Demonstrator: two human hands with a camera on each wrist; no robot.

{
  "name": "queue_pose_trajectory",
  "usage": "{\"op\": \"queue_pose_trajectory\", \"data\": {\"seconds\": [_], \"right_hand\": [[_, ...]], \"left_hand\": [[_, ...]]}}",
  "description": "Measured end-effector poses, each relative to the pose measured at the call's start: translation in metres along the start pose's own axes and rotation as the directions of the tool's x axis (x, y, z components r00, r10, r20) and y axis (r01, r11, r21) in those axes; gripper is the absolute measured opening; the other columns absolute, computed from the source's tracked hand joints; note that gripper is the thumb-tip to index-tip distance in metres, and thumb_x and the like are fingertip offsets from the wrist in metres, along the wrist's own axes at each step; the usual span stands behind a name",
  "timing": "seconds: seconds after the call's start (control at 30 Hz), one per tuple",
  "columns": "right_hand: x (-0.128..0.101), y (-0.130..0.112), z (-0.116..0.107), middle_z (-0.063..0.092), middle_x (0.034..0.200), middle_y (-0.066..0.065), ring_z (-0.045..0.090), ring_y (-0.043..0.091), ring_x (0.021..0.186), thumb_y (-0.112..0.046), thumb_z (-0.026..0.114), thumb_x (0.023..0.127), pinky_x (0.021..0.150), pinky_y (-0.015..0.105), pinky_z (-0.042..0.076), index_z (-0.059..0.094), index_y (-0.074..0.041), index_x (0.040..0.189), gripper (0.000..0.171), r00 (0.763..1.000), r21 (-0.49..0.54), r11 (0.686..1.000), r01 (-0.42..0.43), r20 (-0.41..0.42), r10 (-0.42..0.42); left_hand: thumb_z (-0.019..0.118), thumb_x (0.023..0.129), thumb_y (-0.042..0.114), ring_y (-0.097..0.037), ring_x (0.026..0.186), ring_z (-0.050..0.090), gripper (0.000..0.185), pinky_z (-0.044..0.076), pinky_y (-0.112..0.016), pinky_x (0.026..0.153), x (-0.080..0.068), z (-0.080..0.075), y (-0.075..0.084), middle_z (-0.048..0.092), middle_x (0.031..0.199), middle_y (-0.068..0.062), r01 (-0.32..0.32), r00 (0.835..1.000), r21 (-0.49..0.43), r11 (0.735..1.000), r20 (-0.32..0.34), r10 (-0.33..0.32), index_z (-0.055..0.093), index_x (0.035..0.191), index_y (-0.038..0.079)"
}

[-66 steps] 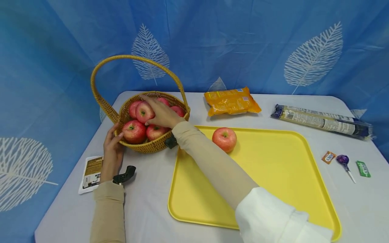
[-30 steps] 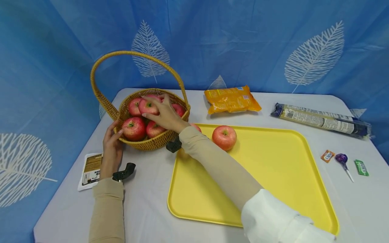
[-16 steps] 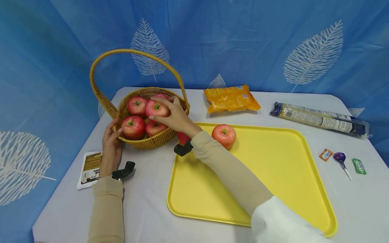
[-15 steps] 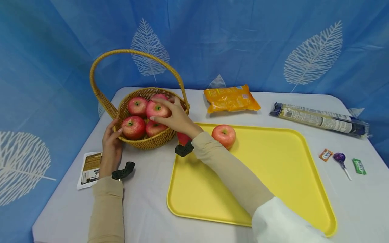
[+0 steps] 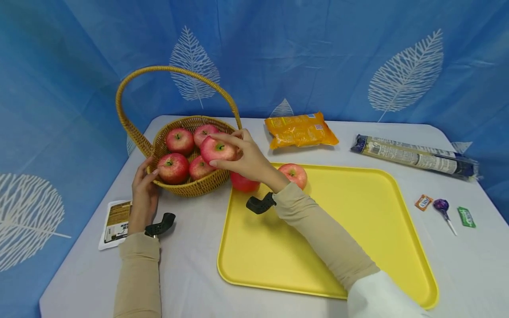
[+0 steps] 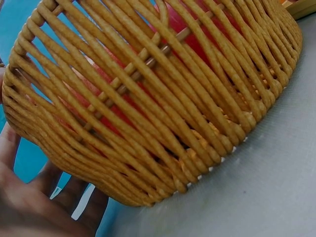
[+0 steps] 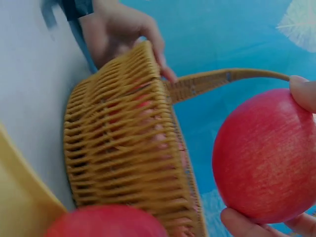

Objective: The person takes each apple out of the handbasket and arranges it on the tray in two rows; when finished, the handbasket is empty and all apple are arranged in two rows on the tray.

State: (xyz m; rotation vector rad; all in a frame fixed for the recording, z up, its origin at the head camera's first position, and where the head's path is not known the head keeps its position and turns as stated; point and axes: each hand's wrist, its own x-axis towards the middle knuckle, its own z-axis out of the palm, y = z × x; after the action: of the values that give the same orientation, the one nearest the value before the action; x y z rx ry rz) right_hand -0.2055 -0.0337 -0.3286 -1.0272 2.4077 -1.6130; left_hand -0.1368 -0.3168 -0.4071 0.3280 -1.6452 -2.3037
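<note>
My right hand (image 5: 254, 161) pinches a red apple (image 5: 216, 150) between thumb and fingers, raised over the right rim of a wicker basket (image 5: 191, 190). The right wrist view shows this apple (image 7: 266, 158) up close, with fingertips above and below it. My left hand (image 5: 144, 190) grips the basket's left rim, near the foot of the tall handle (image 5: 175, 68). Several more apples (image 5: 172, 168) lie inside the basket. Two others sit on the yellow tray (image 5: 278, 265): one apple (image 5: 293, 174) by the back edge, another apple (image 5: 243, 183) at its back left corner, partly behind my right hand.
Behind the tray lies an orange packet (image 5: 300, 130). A long clear-wrapped pack (image 5: 413, 154) is at the back right. Two small wrapped sweets and a purple lollipop (image 5: 441, 205) lie right of the tray. A flat white pouch (image 5: 117, 223) is beside my left wrist.
My right hand has taken hold of an apple in the basket, lifted it and carried it right to the rim, uncovering an apple at the back. The left hand stays on the basket.
</note>
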Motion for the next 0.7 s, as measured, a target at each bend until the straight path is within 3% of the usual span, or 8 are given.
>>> {"op": "queue_pose_trajectory", "data": {"seconds": [0.27, 0.5, 0.7], "right_hand": [[-0.027, 0.004, -0.042, 0.034, 0.109, 0.004, 0.041, 0.016, 0.102, -0.033, 0.075, 0.072, 0.076, 0.032, 0.051, 0.052, -0.039, 0.123, 0.057, 0.997, 0.082, 0.994, -0.076, -0.004, 0.076], [-0.053, 0.028, -0.085, 0.037, 0.107, 0.003, 0.040, 0.016, 0.100, -0.035, 0.074, 0.073, 0.083, 0.032, 0.048, 0.051, -0.042, 0.123, 0.056, 0.987, 0.020, 0.991, -0.135, -0.091, 0.136], [-0.079, 0.051, -0.115, 0.037, 0.110, 0.003, 0.040, 0.016, 0.098, -0.034, 0.071, 0.076, 0.079, 0.028, 0.049, 0.049, -0.040, 0.126, 0.055, 0.970, -0.065, 0.979, -0.195, -0.159, 0.183]], "left_hand": [[0.052, 0.088, 0.016, -0.016, 0.136, 0.017, 0.050, 0.005, -0.035, 0.115, 0.000, 0.000, 0.000, 0.022, 0.145, 0.002, -0.007, 1.000, -0.005, 1.000, 0.001, 0.007, 0.038, 0.136, 0.017], [0.053, 0.088, 0.017, -0.015, 0.137, 0.015, 0.051, 0.003, -0.035, 0.115, 0.000, 0.003, 0.000, 0.019, 0.147, 0.003, -0.006, 1.000, 0.005, 1.000, 0.008, 0.006, 0.037, 0.137, 0.018], [0.052, 0.088, 0.016, -0.015, 0.136, 0.018, 0.050, 0.003, -0.035, 0.115, 0.000, 0.002, -0.001, 0.022, 0.146, 0.003, -0.011, 1.000, -0.004, 1.000, -0.005, 0.011, 0.038, 0.136, 0.018]]}}
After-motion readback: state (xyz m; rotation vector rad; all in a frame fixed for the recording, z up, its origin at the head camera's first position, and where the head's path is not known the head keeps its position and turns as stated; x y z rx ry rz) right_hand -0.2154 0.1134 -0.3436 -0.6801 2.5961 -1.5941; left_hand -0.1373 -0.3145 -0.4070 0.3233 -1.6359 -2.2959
